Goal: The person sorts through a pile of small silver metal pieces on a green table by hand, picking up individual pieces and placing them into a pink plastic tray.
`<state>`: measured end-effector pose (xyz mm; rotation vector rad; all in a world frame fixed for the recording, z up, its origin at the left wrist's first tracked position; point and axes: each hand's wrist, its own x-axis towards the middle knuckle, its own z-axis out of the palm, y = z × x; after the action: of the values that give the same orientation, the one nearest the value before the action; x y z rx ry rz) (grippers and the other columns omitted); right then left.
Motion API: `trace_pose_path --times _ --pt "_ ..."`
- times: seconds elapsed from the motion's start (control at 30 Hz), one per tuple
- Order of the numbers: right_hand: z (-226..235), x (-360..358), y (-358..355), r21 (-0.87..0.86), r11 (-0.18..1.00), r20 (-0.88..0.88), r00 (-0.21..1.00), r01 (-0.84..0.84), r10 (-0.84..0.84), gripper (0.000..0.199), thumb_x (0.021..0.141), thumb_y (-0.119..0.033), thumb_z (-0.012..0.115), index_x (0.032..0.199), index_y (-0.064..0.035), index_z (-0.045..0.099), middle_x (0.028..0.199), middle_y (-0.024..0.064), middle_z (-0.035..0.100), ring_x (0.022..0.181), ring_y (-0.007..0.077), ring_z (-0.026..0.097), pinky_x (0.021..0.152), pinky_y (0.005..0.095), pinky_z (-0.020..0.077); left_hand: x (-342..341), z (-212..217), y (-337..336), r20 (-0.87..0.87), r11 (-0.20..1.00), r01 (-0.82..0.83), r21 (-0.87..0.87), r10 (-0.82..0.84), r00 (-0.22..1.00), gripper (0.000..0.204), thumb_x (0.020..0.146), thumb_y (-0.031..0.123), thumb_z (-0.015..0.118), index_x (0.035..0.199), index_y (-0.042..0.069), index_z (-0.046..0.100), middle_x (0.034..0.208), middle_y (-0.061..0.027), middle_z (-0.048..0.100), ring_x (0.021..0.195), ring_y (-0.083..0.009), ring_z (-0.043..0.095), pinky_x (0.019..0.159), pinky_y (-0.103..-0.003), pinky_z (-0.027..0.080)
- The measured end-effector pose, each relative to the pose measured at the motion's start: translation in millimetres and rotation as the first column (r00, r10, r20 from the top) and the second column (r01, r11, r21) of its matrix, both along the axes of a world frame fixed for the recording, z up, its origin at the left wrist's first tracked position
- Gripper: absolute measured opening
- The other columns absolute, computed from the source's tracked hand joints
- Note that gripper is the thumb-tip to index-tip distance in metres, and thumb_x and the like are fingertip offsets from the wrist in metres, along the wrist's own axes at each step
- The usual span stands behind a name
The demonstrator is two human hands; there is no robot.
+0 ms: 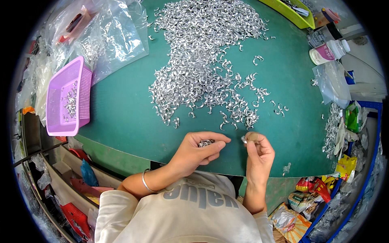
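Note:
A big heap of small curved silver metal pieces [194,60] spreads over the green table. Cupped near the table's front edge, my left hand [198,148] holds a clump of the same metal pieces [206,143] in its curled fingers. To its right, my right hand [259,152] pinches one small silver metal piece [244,139] between thumb and fingertips. The two hands are a little apart, just below the near fringe of the heap. A few stray pieces lie beyond the right hand.
A purple plastic basket [84,97] at the left has some metal pieces inside. Behind it lies clear plastic sheeting [117,40]. A lime-green tray [298,15], a white bottle [329,52] and another strip of metal pieces [331,129] line the right side of the green table [121,117].

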<state>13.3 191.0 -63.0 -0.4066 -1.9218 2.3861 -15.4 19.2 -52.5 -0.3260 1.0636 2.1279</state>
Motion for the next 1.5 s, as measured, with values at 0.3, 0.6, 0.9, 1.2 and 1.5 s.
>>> trace_pose_path --times 0.3,0.6,0.9,1.2,1.5 --pt "19.7 8.7 -13.1 -0.034 0.995 -0.029 0.995 -0.096 0.095 0.009 0.079 0.004 0.057 0.087 0.0042 0.055 0.089 0.0091 0.057 0.081 0.0145 0.05 0.073 0.026 0.0398 -2.1 11.8 4.4 -0.435 0.955 -0.038 -0.293 -0.098 0.895 0.013 0.074 0.001 0.065 0.087 -0.002 0.064 0.072 -0.0024 0.056 0.062 -0.0048 0.047 0.051 -0.018 0.036" --pt "29.5 6.8 -15.2 0.182 0.979 -0.141 0.983 -0.093 0.12 0.021 0.068 0.011 0.062 0.086 0.0051 0.056 0.083 0.0087 0.059 0.08 0.0178 0.051 0.07 0.0279 0.0406 -0.8 19.1 1.7 -0.505 0.958 -0.074 -0.275 -0.079 0.86 0.011 0.076 -0.003 0.061 0.086 -0.002 0.064 0.078 -0.0064 0.061 0.065 -0.0074 0.051 0.056 -0.021 0.04" --pt "31.0 8.6 -20.9 0.109 0.993 -0.186 0.981 -0.036 0.056 0.027 0.062 0.013 0.067 0.087 0.0055 0.059 0.083 0.0113 0.059 0.081 0.0208 0.052 0.07 0.0306 0.0422 -0.6 20.5 -1.1 0.087 0.982 0.04 0.186 -0.057 0.995 0.014 0.084 0.004 0.054 0.095 -0.005 0.057 0.081 -0.0085 0.057 0.054 -0.0036 0.038 0.042 -0.017 0.024" --pt "29.1 8.7 -19.1 0.17 0.985 -0.204 0.977 -0.025 0.06 0.022 0.062 0.011 0.068 0.082 0.0057 0.06 0.082 0.0115 0.059 0.078 0.022 0.052 0.068 0.03 0.0418 -0.8 23.3 -1.9 0.119 0.973 0.083 0.217 -0.11 0.987 0.018 0.084 0.009 0.058 0.098 -0.004 0.058 0.074 -0.003 0.054 0.054 -0.003 0.036 0.041 -0.017 0.023" --pt "31.3 8.0 -18.4 0.307 0.952 -0.254 0.963 -0.004 0.086 0.023 0.059 0.009 0.071 0.079 0.0043 0.061 0.077 0.0104 0.06 0.075 0.0218 0.05 0.065 0.0297 0.0404 -1.1 22.1 -2.4 0.125 0.966 0.091 0.242 -0.124 0.984 0.02 0.084 0.009 0.058 0.099 -0.003 0.058 0.075 -0.0041 0.054 0.054 -0.0035 0.037 0.041 -0.017 0.023"
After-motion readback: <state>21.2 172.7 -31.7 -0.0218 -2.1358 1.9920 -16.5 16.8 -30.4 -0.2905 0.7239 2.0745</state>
